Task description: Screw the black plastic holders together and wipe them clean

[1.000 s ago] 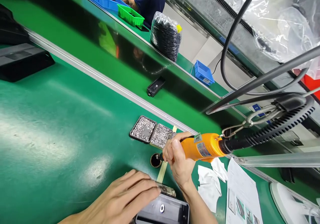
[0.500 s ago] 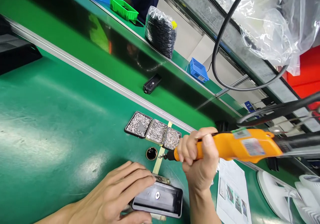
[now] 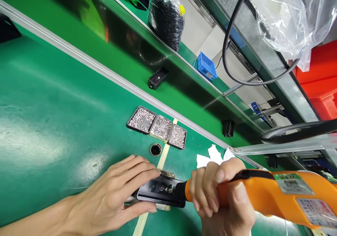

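Observation:
My left hand (image 3: 116,190) is closed around the left end of a black plastic housing (image 3: 147,195), thumb at the near side and fingers over the far side. Beneath the housing, a block partly shows at its edges; the rest is covered. In my right hand (image 3: 223,194) is an orange electric screwdriver (image 3: 263,190), fingers wrapped around its front end. Its bit (image 3: 170,189) points left, over the inside of the housing, close to a small round hole. A small shiny metal piece shows at the bit tip; whether it touches the housing I cannot tell.
Trays of small metal parts (image 3: 144,122) stand in a row beyond the housing, beside a small round cup (image 3: 152,152) of dark liquid. Yellow tape (image 3: 163,156) crosses the green bench. White paper (image 3: 216,155) lies past my right hand. Another black housing (image 3: 158,78) rests beyond the rail.
My right hand has brought the screwdriver down, its bit going from near the cup to over the housing. My left hand keeps its hold. The view has shifted slightly.

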Available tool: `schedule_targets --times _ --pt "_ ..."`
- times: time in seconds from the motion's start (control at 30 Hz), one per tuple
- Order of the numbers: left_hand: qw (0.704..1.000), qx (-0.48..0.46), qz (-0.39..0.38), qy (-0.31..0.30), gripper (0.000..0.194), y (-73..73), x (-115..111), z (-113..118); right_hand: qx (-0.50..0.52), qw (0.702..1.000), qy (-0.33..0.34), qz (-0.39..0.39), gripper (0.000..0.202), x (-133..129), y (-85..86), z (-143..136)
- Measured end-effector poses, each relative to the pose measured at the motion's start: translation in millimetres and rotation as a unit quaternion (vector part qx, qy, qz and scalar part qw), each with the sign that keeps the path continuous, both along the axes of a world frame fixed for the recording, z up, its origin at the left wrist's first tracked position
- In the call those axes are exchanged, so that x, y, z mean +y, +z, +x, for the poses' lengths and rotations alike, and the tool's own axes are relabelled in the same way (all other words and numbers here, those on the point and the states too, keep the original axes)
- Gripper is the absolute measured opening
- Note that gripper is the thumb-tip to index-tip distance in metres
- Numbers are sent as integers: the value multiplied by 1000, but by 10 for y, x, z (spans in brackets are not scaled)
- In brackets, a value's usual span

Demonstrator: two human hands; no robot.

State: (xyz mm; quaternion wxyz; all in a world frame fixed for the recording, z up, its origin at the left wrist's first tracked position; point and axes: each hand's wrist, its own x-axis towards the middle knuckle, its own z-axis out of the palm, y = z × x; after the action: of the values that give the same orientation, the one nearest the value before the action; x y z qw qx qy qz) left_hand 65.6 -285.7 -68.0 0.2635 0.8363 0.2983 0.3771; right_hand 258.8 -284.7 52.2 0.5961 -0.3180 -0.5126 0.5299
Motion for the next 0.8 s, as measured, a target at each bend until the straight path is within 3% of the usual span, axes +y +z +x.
schedule_targets --times 0.47,0.7,0.8 --pt "1000 -13 -18 -4 42 62 15 8 -22 1000 5 -5 12 -24 -173 -34" --pt "999 -12 -25 22 49 79 -1 23 -95 994 17 48 9 -59 -220 -51" --pt "999 -4 -31 11 51 84 -10 23 -100 991 60 60 16 -4 -218 -18"
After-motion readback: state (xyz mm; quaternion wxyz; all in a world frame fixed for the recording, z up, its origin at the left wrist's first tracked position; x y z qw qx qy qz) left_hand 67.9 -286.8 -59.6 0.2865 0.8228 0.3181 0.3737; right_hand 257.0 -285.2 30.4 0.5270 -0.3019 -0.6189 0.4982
